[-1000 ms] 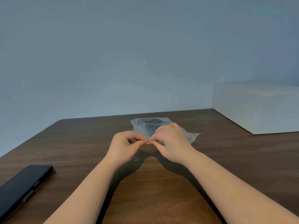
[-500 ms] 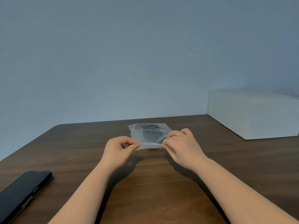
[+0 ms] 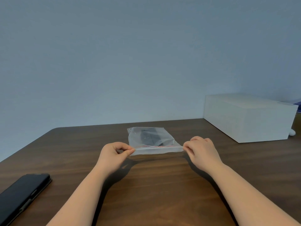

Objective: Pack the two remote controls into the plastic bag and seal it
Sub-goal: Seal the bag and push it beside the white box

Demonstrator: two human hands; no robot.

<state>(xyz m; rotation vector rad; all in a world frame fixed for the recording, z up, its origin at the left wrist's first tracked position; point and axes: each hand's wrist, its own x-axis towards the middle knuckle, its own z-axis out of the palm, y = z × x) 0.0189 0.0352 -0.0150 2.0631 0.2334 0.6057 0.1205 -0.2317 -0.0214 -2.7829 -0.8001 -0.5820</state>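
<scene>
A clear plastic bag [image 3: 136, 138] with a thin red zip line lies on the dark wooden table [image 3: 156, 180], its mouth edge toward me. Dark remote controls [image 3: 149, 137] show through the plastic; how many I cannot tell. My left hand [image 3: 114, 153] pinches the bag's near left corner between thumb and forefinger. My right hand [image 3: 201, 150] pinches the near right corner the same way. The zip strip is stretched straight between the two hands, slightly above the table.
A white rectangular box [image 3: 247, 118] stands at the back right of the table. A black phone in a case [image 3: 21, 196] lies at the near left edge. A small white object [image 3: 292, 132] sits beside the box. A plain wall rises behind the table.
My hands were together at the middle of the bag's mouth. The right hand has slid right along the zip strip to the corner, and the strip is now pulled straight.
</scene>
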